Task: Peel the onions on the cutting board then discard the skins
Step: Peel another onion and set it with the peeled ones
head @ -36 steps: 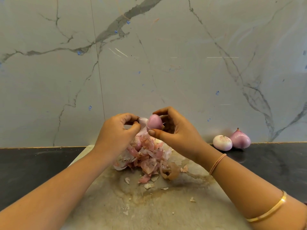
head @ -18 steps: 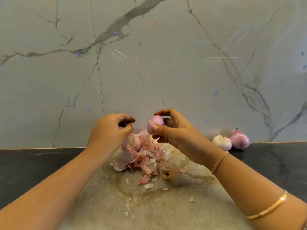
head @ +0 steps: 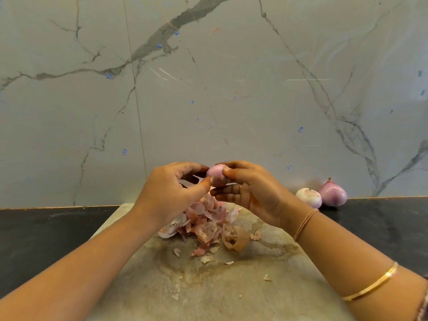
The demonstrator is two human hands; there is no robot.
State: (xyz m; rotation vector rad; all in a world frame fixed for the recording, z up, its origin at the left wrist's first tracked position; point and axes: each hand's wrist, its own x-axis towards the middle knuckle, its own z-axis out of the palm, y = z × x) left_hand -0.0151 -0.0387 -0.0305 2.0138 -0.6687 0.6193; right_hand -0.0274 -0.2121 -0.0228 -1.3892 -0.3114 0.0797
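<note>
A small, round, pink-purple onion (head: 216, 178) is held in the air above the far end of a stained beige cutting board (head: 208, 293), between two hands. The right hand (head: 257, 193) pinches it from the right, thumb and forefinger closed on it and the other fingers lying straight just beneath. The left hand (head: 166, 193) meets it from the left, with the curled forefinger and thumb tip pressed to its skin. Below the hands, on the far half of the board, lies a loose heap of pink and papery brown onion skins (head: 206, 223), with a few flakes scattered nearer. To the right of the board, on a black countertop (head: 46, 232), a pale peeled onion (head: 308, 197) sits touching a glossy purple onion with a pointed tip (head: 333, 193). Behind the board rises a grey-veined marble wall (head: 208, 89).
</note>
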